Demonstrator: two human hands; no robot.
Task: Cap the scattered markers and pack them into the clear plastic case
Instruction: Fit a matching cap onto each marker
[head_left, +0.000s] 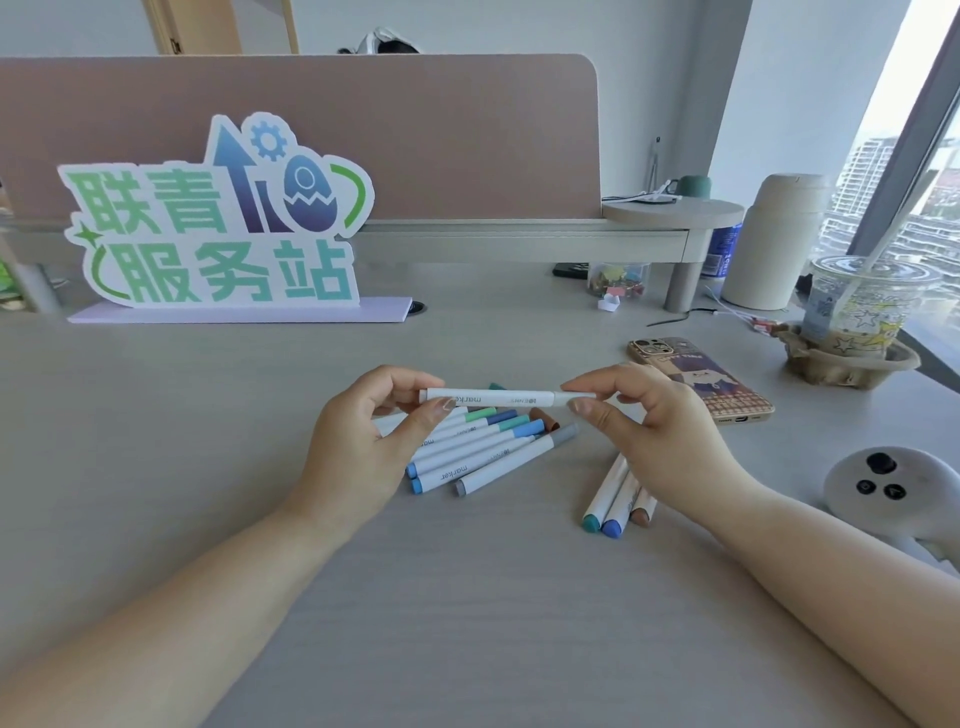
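While the left hand (363, 441) pinches the barrel of the white marker (498, 398) and the right hand (654, 436) pinches its cap (574, 399), its long axis runs left to right between them, above the other markers (483, 447) in the middle of the bench (467, 597).

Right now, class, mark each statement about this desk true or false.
1. Both the left hand and the right hand hold one white marker level above the grey desk. True.
2. The phone in a patterned case lies left of the left hand. False: it lies right of the right hand.
3. Three capped markers lie side by side on the desk by the right wrist. True.
4. The clear plastic cup with a straw lies tipped over. False: it stands upright in a brown cardboard holder.
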